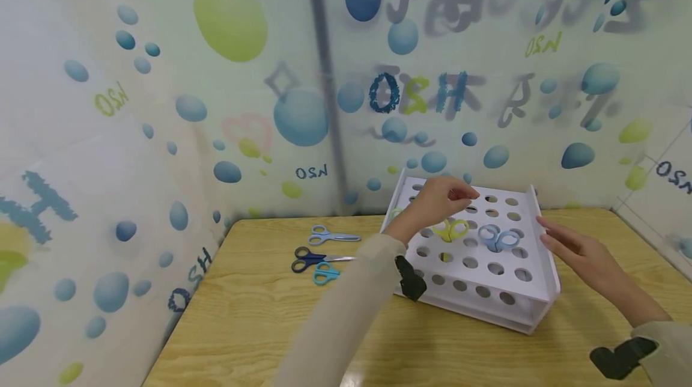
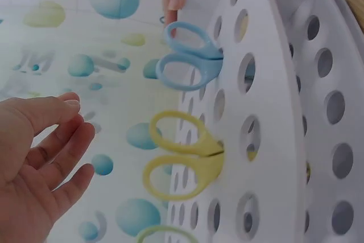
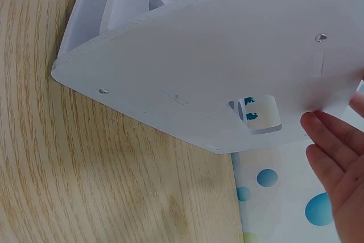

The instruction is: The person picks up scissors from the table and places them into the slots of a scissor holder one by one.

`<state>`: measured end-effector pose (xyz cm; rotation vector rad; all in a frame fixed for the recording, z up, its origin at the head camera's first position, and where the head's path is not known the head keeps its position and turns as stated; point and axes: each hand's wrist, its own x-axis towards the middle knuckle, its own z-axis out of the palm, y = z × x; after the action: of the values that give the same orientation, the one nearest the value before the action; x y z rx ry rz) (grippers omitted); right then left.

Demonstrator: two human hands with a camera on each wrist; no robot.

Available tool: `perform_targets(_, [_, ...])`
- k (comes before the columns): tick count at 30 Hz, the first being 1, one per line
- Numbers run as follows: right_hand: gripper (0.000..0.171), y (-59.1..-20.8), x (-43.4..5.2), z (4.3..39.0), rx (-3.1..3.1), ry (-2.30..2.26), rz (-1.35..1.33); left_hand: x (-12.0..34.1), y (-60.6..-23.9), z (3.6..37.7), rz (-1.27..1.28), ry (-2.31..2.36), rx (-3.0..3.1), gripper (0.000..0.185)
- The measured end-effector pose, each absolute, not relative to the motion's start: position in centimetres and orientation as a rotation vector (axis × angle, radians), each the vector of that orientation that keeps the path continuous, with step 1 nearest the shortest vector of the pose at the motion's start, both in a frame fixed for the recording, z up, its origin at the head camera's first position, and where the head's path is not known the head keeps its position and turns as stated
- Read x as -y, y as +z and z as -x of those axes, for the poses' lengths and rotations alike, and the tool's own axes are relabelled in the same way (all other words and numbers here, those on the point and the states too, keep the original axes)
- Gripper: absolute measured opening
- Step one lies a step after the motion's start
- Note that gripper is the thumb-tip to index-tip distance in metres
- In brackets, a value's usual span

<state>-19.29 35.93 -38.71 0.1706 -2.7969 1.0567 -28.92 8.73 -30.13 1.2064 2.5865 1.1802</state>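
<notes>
Head view: my left hand (image 1: pixel 440 201) hovers loose-fingered, holding nothing, above the rack (image 1: pixel 527 306), just past the yellow scissors (image 1: pixel 451 229) standing in a hole beside the blue scissors (image 1: pixel 498 237). My right hand (image 1: pixel 575 249) steadies the rack's side, fingers flat. I judge the next pair (image 1: pixel 332 235) on the table (image 1: pixel 259 327) needs fetching.

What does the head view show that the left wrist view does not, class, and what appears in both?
Head only: three scissors lying on the table, and the right hand at the side of the rack. Left wrist only: the open left hand's palm and fingers close up. Both: the rack, with yellow scissors and blue scissors standing in its holes.
</notes>
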Motion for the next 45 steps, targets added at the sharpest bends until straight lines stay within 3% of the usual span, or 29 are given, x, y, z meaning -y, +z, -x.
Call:
perform_targets(18, [0.055, -38.6, -36.0, 19.3, 2.809, 1.001, -0.18, -1.9, -29.3, 30.7, -1.108, 1.28, -2.686, 0.021])
perform_targets(45, [0.056, -38.6, -36.0, 19.3, 2.804, 1.017, -0.162, 12.1, -32.0, 31.5, -0.776, 1.507, -2.725, 0.025])
